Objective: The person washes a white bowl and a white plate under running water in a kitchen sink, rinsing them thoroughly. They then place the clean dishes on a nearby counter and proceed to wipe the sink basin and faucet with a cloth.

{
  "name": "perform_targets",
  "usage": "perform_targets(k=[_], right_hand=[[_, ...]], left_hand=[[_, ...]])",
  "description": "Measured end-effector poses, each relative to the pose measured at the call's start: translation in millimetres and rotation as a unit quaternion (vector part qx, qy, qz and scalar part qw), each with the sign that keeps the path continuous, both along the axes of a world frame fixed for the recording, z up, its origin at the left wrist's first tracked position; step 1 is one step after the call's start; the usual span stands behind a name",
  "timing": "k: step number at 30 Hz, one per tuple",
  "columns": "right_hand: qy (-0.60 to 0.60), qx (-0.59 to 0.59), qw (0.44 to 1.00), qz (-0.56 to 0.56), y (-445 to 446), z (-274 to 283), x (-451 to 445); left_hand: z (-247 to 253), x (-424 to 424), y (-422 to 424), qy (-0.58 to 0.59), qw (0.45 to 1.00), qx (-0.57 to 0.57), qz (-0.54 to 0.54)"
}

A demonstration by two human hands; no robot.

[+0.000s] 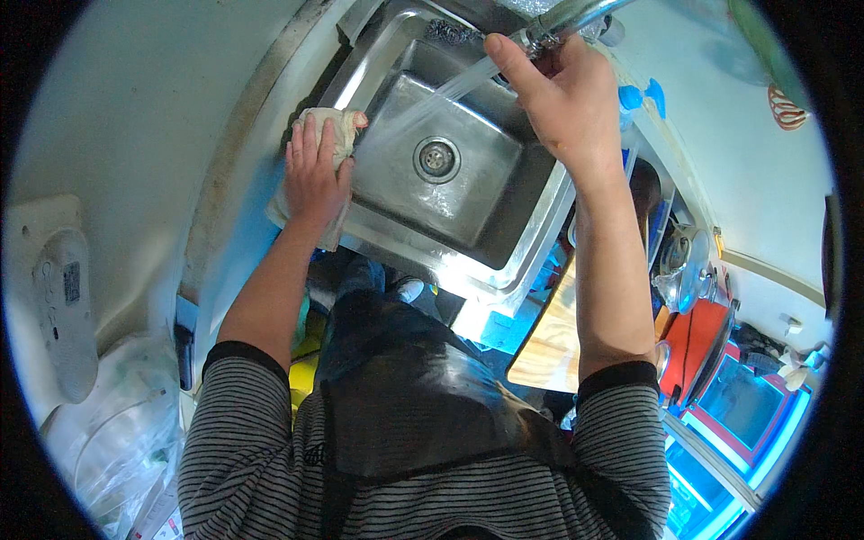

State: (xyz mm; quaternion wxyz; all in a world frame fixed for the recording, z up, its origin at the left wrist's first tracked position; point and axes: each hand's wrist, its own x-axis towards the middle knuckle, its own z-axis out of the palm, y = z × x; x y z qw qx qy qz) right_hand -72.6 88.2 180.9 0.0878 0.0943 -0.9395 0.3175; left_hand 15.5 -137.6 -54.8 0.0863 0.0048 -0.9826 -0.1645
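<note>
A stainless steel sink [466,229] lies before me, with a round drain strainer [437,159] in its basin floor. My left hand [316,179] rests over a bunched pale cloth [344,128] on the sink's left rim, fingers spread across it and thumb along its side. Part of the cloth hangs down below the palm. At the upper right, my right hand [570,94] is around the end of the metal faucet [577,17], thumb pointing left; its fingertips are mostly hidden. A stream of water [452,88] runs from the spout slantwise into the left part of the basin.
A dark scouring pad [453,32] sits at the sink's back edge. Right of the sink stands a bottle with a blue pump [641,98]. Beside my right forearm are a wooden board [550,337] and a glass lid [685,263]. Plastic bags [121,432] lie at lower left.
</note>
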Motion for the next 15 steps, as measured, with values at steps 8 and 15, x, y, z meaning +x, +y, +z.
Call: perform_targets(k=[8, 15], right_hand=[[-0.089, -0.07, 0.99, 0.08, 42, 2, 13], [-0.307, -0.322, 0.887, -0.127, 135, -114, 11]], left_hand=[[-12, 21, -8, -0.031, 0.999, 0.002, 0.006], [-9, 18, 2, -0.053, 0.997, -0.049, 0.014]])
